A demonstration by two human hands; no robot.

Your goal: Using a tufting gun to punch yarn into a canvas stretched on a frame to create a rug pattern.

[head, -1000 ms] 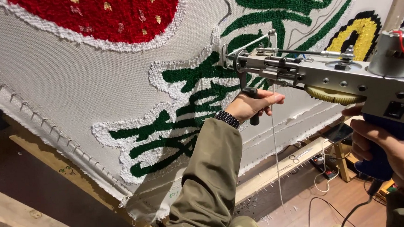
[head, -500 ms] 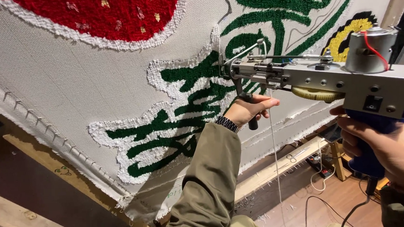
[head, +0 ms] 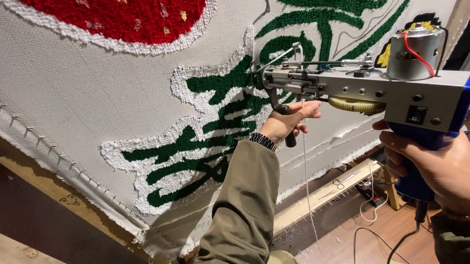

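Since the last shot the tufting gun (head: 361, 85) slides left along the cloth (head: 83, 102). Right hand (head: 446, 174) at 4 o'clock, fingers wrapped tight around its blue grip; left hand (head: 288, 121) clenches the front handle, needle on green tufts (head: 227, 84).

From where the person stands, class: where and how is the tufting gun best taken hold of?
The tufting gun wants two grips. The right hand wraps the blue rear handle from behind and below; the left hand takes the short black front grip from underneath. Both hang down, well away from the needle end at the cloth.
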